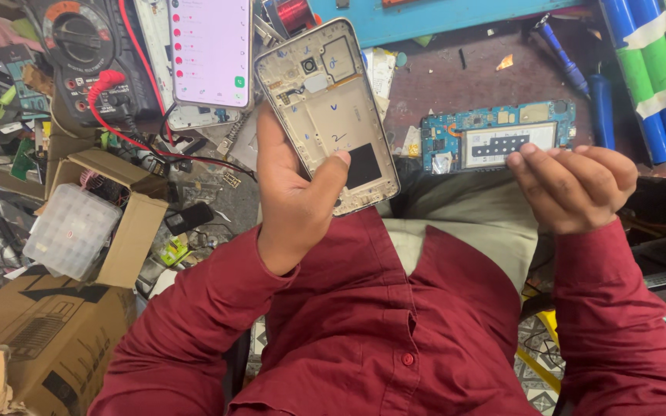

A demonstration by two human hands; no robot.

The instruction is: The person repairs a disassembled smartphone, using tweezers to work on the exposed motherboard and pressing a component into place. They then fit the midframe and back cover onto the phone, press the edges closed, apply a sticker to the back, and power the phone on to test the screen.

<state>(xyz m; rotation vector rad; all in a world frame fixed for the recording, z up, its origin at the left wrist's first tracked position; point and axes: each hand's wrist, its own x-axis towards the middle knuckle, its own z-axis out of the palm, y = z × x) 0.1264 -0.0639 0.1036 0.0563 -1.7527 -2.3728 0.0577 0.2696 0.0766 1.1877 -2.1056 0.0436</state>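
My left hand (296, 194) grips a bare phone housing (328, 108), a pale metal frame with its inner side up, thumb pressed on its lower middle beside a black patch. My right hand (572, 185) holds a blue circuit board (495, 137) with a white shielded panel, fingertips curled along its lower edge. Both pieces hover over my lap, just before the bench edge. Dark red sleeves cover both of my arms.
A lit smartphone (211, 50) lies on the bench beside a multimeter (79, 42) with red leads (105, 81). Cardboard boxes (129, 223) and a clear plastic case (71, 231) crowd the left. Blue cylindrical cells (649, 69) and a blue screwdriver (564, 55) lie at the right.
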